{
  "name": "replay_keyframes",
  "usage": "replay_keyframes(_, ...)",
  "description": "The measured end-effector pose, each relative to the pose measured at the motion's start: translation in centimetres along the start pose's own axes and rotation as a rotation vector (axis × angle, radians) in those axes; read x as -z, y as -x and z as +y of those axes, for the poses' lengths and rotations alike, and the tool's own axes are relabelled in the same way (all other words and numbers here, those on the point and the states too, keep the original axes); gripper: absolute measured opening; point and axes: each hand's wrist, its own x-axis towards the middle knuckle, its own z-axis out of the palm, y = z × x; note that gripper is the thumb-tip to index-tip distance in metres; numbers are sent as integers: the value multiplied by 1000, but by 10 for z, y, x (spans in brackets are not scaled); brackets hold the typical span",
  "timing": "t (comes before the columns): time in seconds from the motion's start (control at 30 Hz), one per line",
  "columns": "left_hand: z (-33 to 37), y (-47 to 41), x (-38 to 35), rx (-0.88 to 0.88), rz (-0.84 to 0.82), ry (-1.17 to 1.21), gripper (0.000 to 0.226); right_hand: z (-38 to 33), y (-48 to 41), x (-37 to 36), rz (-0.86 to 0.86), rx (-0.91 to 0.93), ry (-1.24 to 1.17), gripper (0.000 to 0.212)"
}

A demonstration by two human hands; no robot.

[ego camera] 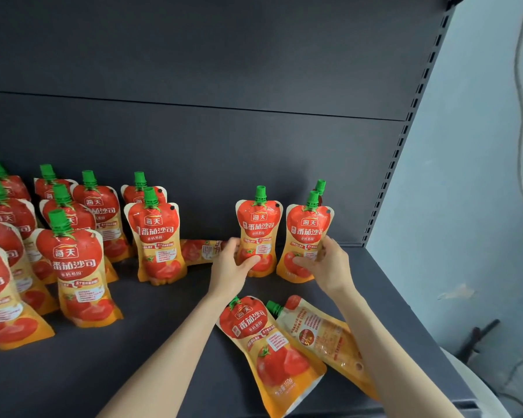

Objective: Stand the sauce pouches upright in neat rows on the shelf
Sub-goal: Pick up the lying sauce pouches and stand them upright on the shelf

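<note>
Where they stand, pouches [258, 233] red, grn-capped.

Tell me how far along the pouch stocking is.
Done: the standing rows on the left are upright. In hand: the left hand grips the middle pouch, the right hand grips the right pouch, both upright. Left: the front-left pouch, front-right pouch and back pouch lie flat.

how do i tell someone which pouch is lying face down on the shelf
On the dark shelf, look near the front right corner, where two pouches lie flat side by side. The face-down pouch is the right one. Unlike the tomato-front pouch beside it, it shows a pale orange back with small print.
</note>
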Motion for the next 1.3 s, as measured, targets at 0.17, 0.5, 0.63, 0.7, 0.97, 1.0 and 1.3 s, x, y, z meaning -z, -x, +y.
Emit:
replay_keyframes(0.17, 1, 0, 0, -5, -17, -35, 43, 4, 1, -4, 20, -9, -10, 53)
replay_keyframes(0.5, 5, 2, 1, -8, -48, -47, 43, 6, -1, -4, -5, -42, -49, 53)
replay_keyframes(0.63, 6, 3, 1, -4, -37, -59, 45, 5, 0, -2, -9, -47, -58, 51)
replay_keyframes(0.7, 7, 3, -1, 5, -18, -63, 46, 3, 0, 0, -14, -52, -68, 48)
replay_keyframes(0.97, 7, 10, -4, -30, 100, -31, 50, 4, 3, 22, -14, 9, -61, 28)
replay_keyframes(1.0, 9, 12, -4, -44, 125, -24, 51, 4, 3, 26, -13, 24, -67, 27)
replay_keyframes(1.3, 47, 3, -11, -95, 320, 144, 61, -15, -40, 70, -36, 187, -250, 28)
